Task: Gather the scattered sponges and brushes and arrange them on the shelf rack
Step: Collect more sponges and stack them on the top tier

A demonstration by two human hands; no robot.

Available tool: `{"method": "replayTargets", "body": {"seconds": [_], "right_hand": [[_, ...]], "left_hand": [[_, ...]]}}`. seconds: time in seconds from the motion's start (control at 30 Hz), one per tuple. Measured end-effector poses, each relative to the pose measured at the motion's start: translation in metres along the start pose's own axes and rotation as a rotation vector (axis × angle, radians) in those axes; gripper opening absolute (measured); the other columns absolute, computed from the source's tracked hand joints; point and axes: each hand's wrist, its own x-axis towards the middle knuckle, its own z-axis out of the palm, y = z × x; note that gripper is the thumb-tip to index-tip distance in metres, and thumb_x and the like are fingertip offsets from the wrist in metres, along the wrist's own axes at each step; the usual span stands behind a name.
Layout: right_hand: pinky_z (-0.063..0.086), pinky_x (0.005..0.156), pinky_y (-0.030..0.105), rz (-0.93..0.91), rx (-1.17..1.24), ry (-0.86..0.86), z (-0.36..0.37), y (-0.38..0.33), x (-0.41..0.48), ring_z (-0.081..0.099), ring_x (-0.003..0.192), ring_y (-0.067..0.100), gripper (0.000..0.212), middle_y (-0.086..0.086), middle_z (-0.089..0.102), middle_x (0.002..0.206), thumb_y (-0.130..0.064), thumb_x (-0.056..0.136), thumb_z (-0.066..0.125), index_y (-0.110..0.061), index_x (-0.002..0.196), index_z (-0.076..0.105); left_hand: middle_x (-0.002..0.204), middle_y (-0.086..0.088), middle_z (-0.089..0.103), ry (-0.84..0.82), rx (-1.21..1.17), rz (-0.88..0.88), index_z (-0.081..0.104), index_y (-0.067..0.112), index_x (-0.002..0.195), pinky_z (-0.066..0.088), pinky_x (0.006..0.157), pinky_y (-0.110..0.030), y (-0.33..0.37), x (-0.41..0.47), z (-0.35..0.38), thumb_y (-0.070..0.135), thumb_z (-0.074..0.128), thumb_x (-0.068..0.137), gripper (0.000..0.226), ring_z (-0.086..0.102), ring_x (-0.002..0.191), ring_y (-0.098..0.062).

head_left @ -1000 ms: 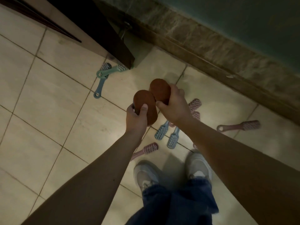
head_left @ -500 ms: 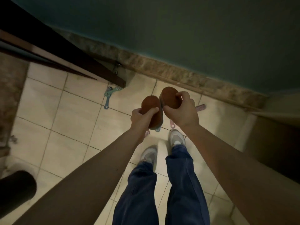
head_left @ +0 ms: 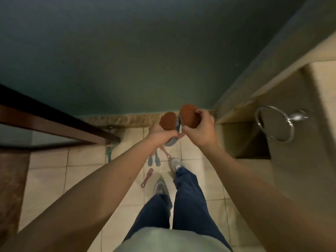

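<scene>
Two brown oval sponges are held up side by side in front of the dark green wall [head_left: 127, 60]. The left hand [head_left: 161, 134] is curled around the lower edge of the first sponge [head_left: 167, 120], whose blue-grey underside is seen below the knuckles. The right hand [head_left: 202, 129] is wrapped over the right edge of the second sponge [head_left: 188, 115], thumb and fingers gripping it. The two sponges are very close together; whether they actually touch cannot be told.

Brushes are scattered on the tiled floor [head_left: 47, 179] beneath the hands: two blue brushes [head_left: 150, 160] just below the left hand, a pink brush [head_left: 166, 153] beside them, another pink brush [head_left: 147, 177] nearer the left shoe [head_left: 159, 186], and a teal brush [head_left: 108, 154] well to the left of the left hand. A chrome towel ring [head_left: 274, 123] is mounted to the right of the right hand.
</scene>
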Motion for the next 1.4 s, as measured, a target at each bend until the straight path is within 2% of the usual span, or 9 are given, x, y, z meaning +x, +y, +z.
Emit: {"method": "replayTargets", "body": {"seconds": [0.3,0.4,0.53,0.7,0.83,0.97,1.1,1.23,1.4], "right_hand": [[0.047,0.086,0.035,0.057,0.049,0.358,-0.127,-0.047,-0.070,0.055,0.107,0.023,0.073,-0.006,0.041,0.113,-0.046,0.051,0.069,-0.028,0.116,0.040],[0.049,0.086,0.039,0.086,0.084,0.464,-0.165,-0.059,-0.094,0.056,0.104,0.023,0.076,-0.004,0.043,0.114,-0.050,0.046,0.064,-0.029,0.114,0.037],[0.055,0.084,0.046,0.126,0.134,0.596,-0.209,-0.067,-0.122,0.057,0.101,0.022,0.072,-0.004,0.043,0.113,-0.044,0.054,0.073,-0.034,0.112,0.031],[0.053,0.076,0.037,0.111,0.134,0.793,-0.264,-0.067,-0.158,0.056,0.096,0.020,0.075,-0.005,0.042,0.113,-0.048,0.054,0.070,-0.034,0.117,0.032],[0.051,0.073,0.037,0.157,0.098,0.926,-0.317,-0.055,-0.188,0.056,0.092,0.018,0.064,-0.005,0.044,0.113,-0.053,0.057,0.063,-0.031,0.110,0.034],[0.047,0.068,0.033,0.245,0.059,1.036,-0.371,-0.036,-0.222,0.057,0.090,0.019,0.063,-0.005,0.044,0.109,-0.053,0.054,0.063,-0.029,0.105,0.035],[0.047,0.067,0.034,0.318,0.066,1.151,-0.422,-0.009,-0.264,0.055,0.086,0.017,0.059,-0.007,0.043,0.104,-0.054,0.053,0.058,-0.028,0.100,0.034],[0.049,0.068,0.036,0.365,0.054,1.242,-0.471,0.021,-0.311,0.055,0.083,0.017,0.057,-0.009,0.042,0.099,-0.054,0.054,0.059,-0.028,0.098,0.034],[0.051,0.075,0.039,0.386,0.027,1.358,-0.526,0.057,-0.370,0.055,0.086,0.020,0.057,-0.003,0.045,0.102,-0.054,0.058,0.064,-0.024,0.097,0.036]], "left_hand": [[0.127,-0.011,0.052,-0.059,0.188,0.394,0.040,0.011,0.134,0.046,0.095,-0.027,0.097,-0.087,0.044,0.019,0.081,0.061,0.084,0.055,0.113,-0.022],[0.126,-0.009,0.053,-0.131,0.243,0.515,0.041,0.014,0.133,0.044,0.086,-0.024,0.124,-0.115,0.057,0.016,0.080,0.067,0.077,0.055,0.109,-0.020],[0.126,-0.005,0.054,-0.241,0.328,0.660,0.041,0.018,0.135,0.049,0.093,-0.032,0.158,-0.152,0.078,0.021,0.079,0.068,0.078,0.056,0.108,-0.019],[0.128,0.000,0.047,-0.418,0.431,0.789,0.033,0.024,0.140,0.049,0.077,-0.027,0.198,-0.197,0.118,0.026,0.079,0.072,0.082,0.052,0.108,-0.017],[0.131,-0.001,0.043,-0.512,0.481,0.889,0.031,0.025,0.142,0.052,0.090,-0.035,0.219,-0.234,0.163,0.026,0.078,0.073,0.084,0.050,0.112,-0.020],[0.128,-0.001,0.045,-0.576,0.493,0.977,0.034,0.023,0.139,0.047,0.072,-0.024,0.233,-0.277,0.223,0.029,0.080,0.069,0.084,0.051,0.105,-0.018],[0.128,-0.002,0.051,-0.678,0.437,1.040,0.042,0.025,0.128,0.053,0.087,-0.037,0.237,-0.322,0.290,0.031,0.083,0.064,0.076,0.058,0.107,-0.020],[0.116,0.009,0.054,-0.730,0.471,1.128,0.043,0.027,0.128,0.045,0.065,-0.020,0.237,-0.372,0.351,0.042,0.082,0.064,0.077,0.055,0.090,-0.005],[0.120,0.003,0.056,-0.842,0.491,1.224,0.044,0.028,0.123,0.048,0.084,-0.028,0.230,-0.436,0.425,0.038,0.082,0.064,0.071,0.058,0.102,-0.014]]}}
